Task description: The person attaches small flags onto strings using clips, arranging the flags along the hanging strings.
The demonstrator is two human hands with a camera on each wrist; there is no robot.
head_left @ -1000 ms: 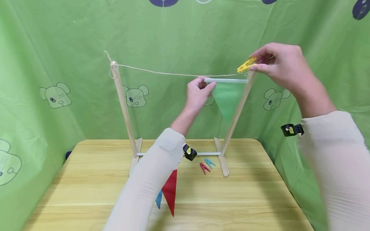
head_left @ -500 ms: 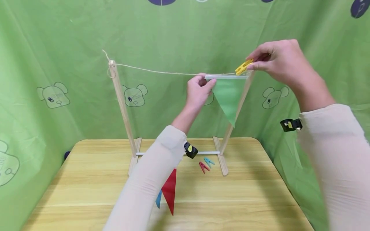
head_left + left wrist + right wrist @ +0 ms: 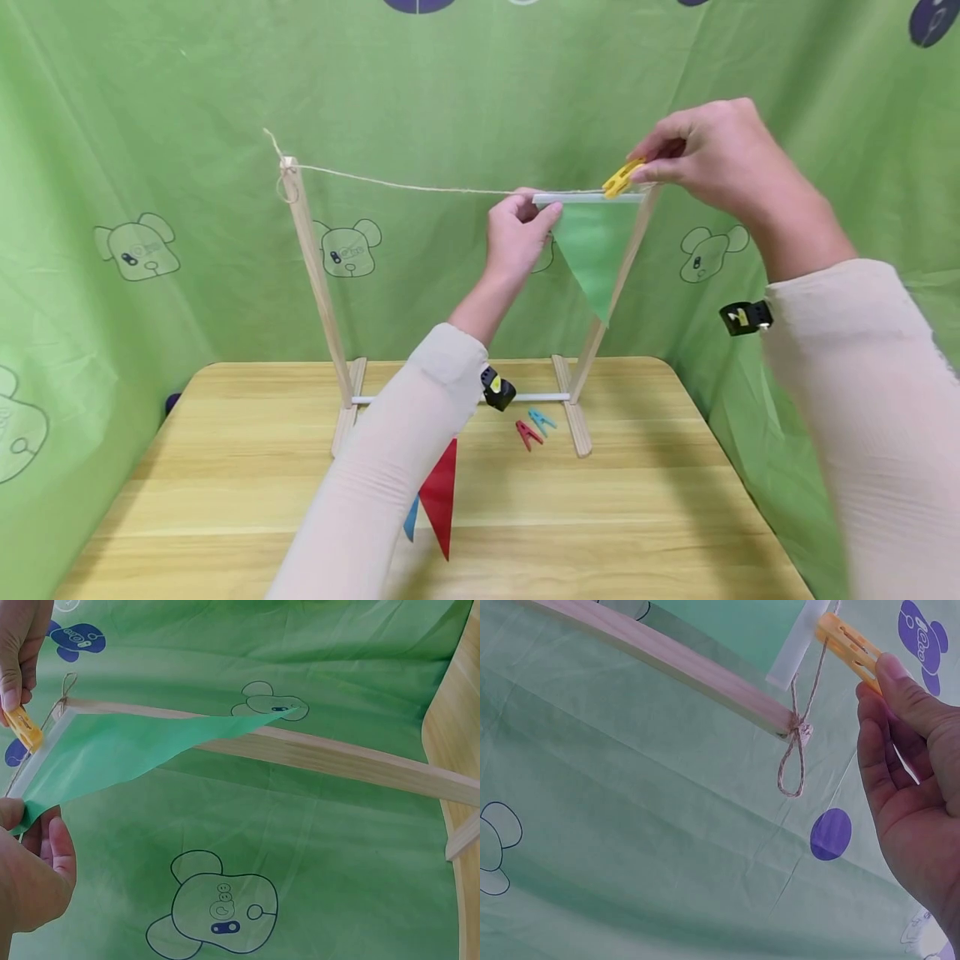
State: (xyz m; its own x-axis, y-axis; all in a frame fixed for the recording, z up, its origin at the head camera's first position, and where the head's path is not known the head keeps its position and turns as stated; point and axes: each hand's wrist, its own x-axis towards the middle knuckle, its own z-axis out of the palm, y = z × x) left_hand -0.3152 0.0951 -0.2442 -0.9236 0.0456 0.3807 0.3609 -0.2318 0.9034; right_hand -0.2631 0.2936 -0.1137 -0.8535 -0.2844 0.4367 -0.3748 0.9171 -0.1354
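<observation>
In the head view, nearly closed fingers [image 3: 662, 135] of the right hand [image 3: 708, 158], upper right, pinched the yellow clothespin [image 3: 622, 178], its nose at the string [image 3: 420, 187] and the top of the green pennant [image 3: 596, 250]. The left hand [image 3: 516, 242], upper centre, pinched the pennant's left corner. Below centre, a red clothespin [image 3: 528, 434] lay on the tabletop [image 3: 600, 517].

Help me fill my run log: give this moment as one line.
left hand: holds green flag | right hand: pinches yellow clothespin at string | table: red clothespin, blue clothespin
</observation>
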